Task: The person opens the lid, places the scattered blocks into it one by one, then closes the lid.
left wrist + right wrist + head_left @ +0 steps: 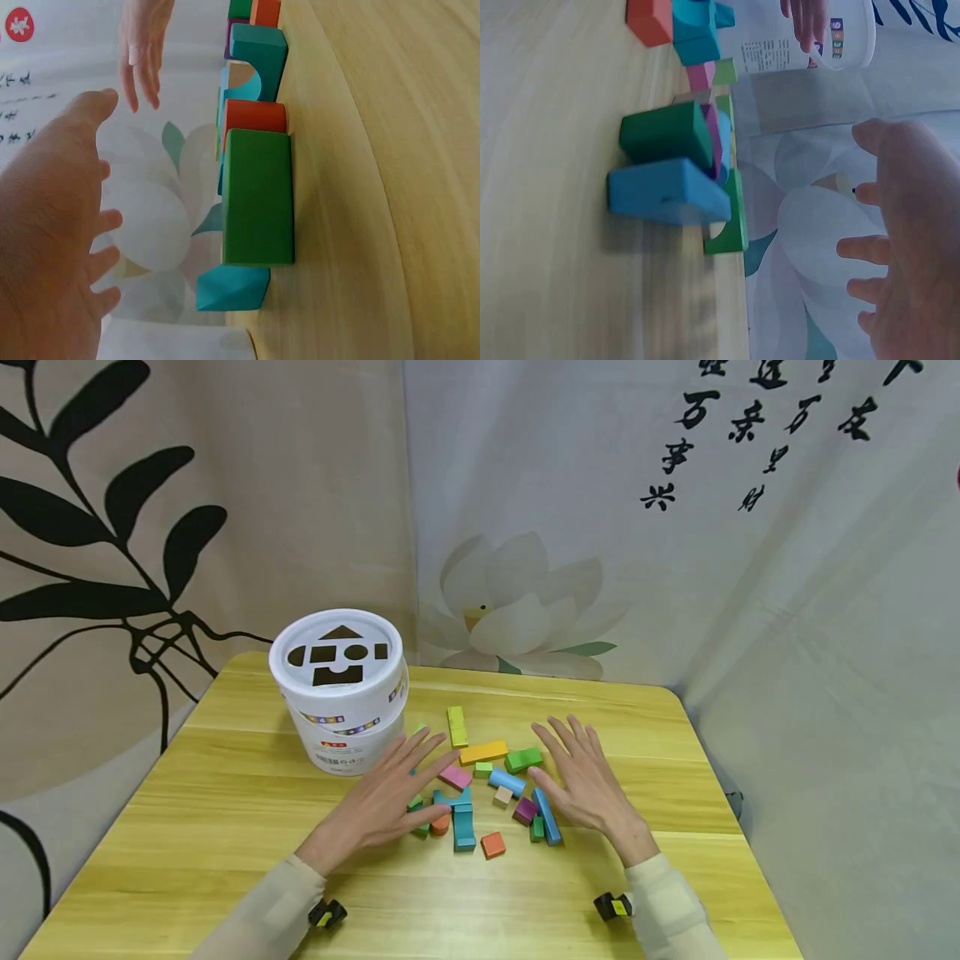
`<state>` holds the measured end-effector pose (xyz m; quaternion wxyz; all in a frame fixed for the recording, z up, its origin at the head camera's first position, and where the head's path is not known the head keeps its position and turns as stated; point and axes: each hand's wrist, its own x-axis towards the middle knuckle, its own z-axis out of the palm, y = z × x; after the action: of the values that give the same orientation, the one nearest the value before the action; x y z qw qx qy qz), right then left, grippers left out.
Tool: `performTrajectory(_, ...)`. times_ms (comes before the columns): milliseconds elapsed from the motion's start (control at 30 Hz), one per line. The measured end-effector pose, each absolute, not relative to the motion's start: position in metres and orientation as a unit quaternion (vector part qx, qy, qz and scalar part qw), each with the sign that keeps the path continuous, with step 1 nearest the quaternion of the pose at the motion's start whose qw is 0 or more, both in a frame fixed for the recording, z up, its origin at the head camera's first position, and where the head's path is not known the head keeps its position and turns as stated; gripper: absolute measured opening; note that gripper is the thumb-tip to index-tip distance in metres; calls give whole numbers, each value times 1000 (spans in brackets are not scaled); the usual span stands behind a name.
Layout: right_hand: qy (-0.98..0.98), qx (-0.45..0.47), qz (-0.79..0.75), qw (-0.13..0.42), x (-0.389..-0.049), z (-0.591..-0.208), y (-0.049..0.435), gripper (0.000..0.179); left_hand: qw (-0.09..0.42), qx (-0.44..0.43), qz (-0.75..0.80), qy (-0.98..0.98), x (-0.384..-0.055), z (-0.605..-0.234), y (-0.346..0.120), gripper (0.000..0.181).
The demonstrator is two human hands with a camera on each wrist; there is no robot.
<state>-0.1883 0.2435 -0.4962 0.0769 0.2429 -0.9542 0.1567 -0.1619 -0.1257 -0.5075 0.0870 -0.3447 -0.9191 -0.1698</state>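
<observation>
Wooden tabletop (480, 914) extending well right of loose blocks (464, 827), both hands (386, 795) (587, 781) released beside them, bucket (337, 710) near far-left corner

Left hand (384, 792) and right hand (589, 782) hover outstretched, palms downward.

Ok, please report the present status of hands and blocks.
Left hand, right hand: empty, fingers spread. Blocks clustered on table. Lidded bucket upright near left hand, seemingly not blocking.

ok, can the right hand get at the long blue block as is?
Likely yes: right hand hovers empty near the long blue block, whose right side looks free; dark green block crowds only its left.
</observation>
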Motion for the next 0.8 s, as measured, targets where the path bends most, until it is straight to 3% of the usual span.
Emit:
performTrajectory(633,-937,290,180,76,-190,-482,208,75,278,-345,-207,-872,-131,-491,-166,69)
performTrajectory(800,-929,312,183,83,-192,-481,196,74,352,-342,-247,-835,-127,-484,-179,63)
